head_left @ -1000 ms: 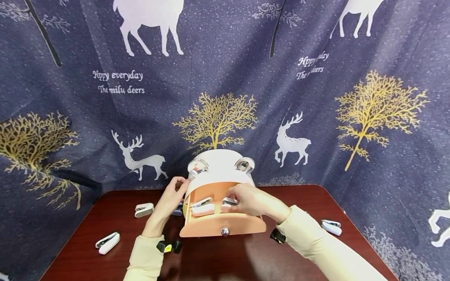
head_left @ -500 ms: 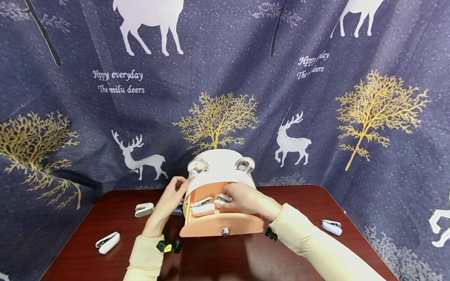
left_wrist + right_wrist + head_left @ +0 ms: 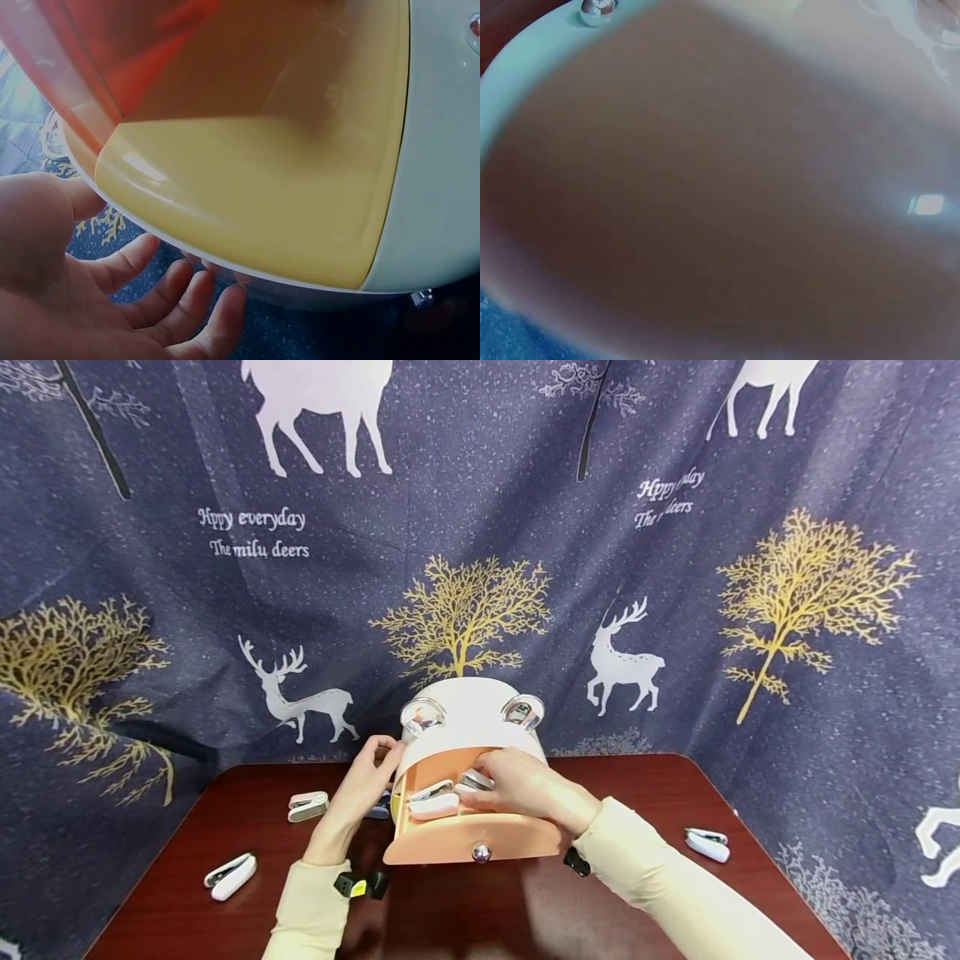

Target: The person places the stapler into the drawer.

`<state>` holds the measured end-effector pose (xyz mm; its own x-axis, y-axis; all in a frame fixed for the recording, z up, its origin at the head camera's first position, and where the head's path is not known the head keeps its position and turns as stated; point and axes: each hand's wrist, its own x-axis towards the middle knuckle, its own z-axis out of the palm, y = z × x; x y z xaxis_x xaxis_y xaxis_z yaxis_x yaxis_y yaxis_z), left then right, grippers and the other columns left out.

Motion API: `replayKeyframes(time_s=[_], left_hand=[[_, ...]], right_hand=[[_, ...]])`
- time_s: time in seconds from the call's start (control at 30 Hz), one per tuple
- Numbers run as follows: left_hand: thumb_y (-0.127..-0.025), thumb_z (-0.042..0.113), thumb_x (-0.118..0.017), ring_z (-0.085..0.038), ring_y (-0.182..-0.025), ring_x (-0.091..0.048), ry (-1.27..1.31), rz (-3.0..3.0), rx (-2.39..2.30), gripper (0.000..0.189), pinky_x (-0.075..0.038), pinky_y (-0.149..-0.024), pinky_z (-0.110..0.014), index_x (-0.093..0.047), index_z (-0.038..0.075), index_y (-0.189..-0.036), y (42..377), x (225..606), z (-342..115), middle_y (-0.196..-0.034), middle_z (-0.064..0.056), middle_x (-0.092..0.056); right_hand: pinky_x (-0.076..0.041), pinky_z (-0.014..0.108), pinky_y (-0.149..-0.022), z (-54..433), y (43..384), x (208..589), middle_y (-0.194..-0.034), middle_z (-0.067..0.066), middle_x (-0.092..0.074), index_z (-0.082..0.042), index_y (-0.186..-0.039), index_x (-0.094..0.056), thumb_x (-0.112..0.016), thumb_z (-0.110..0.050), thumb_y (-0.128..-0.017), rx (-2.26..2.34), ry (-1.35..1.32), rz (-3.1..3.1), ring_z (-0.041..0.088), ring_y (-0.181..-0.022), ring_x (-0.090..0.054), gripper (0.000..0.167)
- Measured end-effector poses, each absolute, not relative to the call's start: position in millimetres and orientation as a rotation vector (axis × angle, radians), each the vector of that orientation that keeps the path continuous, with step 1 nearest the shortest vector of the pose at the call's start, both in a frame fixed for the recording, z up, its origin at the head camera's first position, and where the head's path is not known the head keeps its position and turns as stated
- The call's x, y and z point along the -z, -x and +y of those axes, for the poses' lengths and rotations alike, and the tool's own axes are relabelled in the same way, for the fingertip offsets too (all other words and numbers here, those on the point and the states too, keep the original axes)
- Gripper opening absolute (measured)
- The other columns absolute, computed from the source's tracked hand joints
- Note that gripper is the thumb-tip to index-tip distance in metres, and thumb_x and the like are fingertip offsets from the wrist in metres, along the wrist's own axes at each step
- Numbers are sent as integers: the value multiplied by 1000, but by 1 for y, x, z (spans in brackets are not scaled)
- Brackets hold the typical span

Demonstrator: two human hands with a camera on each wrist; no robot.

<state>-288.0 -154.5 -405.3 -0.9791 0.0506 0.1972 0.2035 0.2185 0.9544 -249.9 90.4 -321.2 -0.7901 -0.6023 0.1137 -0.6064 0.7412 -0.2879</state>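
Nearest, at six o'clock on the dark red surface (image 3: pixel 187 935), an open peach drawer (image 3: pixel 472 837) with a white stapler (image 3: pixel 433 803) lying inside. Just beyond, right hand (image 3: pixel 517 787) curled over a second stapler (image 3: pixel 474 781) in that drawer, pinching it; left hand (image 3: pixel 360 797) at nine o'clock, fingers straight against the white cabinet (image 3: pixel 472 718). Farther out, loose staplers at eight (image 3: pixel 229 877), ten (image 3: pixel 307 806) and three o'clock (image 3: pixel 707 844).

The open drawer (image 3: pixel 472 827) juts toward the near bench (image 3: pixel 465 910) edge, with bare bench in front of it. Two staplers (image 3: pixel 433 802) and the right hand (image 3: pixel 517 785) fill the drawer. Loose staplers lie left (image 3: pixel 229 875) and right (image 3: pixel 707 844); the curtain (image 3: pixel 675 610) closes the far side.
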Motion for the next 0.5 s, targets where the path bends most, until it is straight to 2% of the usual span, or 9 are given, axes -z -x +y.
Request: replayKeyframes(time_s=[0.2, 0.33, 0.4, 0.5], left_hand=[[-102, 33, -54, -18, -82, -57, 243, -2348, 1869, 34, -52, -65, -30, -48, 4, -116, 288, 405, -155, -104, -15, -51], [-102, 32, -54, -18, -81, -57, 242, -2348, 1868, 32, -52, -65, -30, -48, 4, -116, 288, 406, -155, -103, -15, -51], [-102, 32, -54, -18, -81, -57, 244, -2354, 1865, 32, -52, -65, -30, -48, 4, -116, 289, 407, -155, -102, -15, -51], [-102, 32, -54, -19, -81, -57, 246, -2357, 1865, 32, -52, -65, -30, -48, 4, -116, 289, 407, -154, -103, -16, -51]], right_hand=[[-30, 25, -53, 97, 247, 316, -61, -8, -38, -14, -74, -55, -70, -35, -91, -648, -1066, -2912, 6, -56, -36, 31], [-30, 24, -53, 106, 245, 311, -63, -6, -38, -15, -73, -52, -66, -38, -93, -713, -1113, -2931, 4, -54, -34, 34], [-31, 25, -52, 112, 243, 308, -62, -4, -40, -17, -78, -56, -64, -39, -95, -715, -1149, -2948, 4, -52, -35, 29], [-41, 25, -57, 123, 238, 304, -69, -5, -54, -16, -94, -66, -62, -40, -95, -704, -1174, -2953, 3, -58, -48, 25]])
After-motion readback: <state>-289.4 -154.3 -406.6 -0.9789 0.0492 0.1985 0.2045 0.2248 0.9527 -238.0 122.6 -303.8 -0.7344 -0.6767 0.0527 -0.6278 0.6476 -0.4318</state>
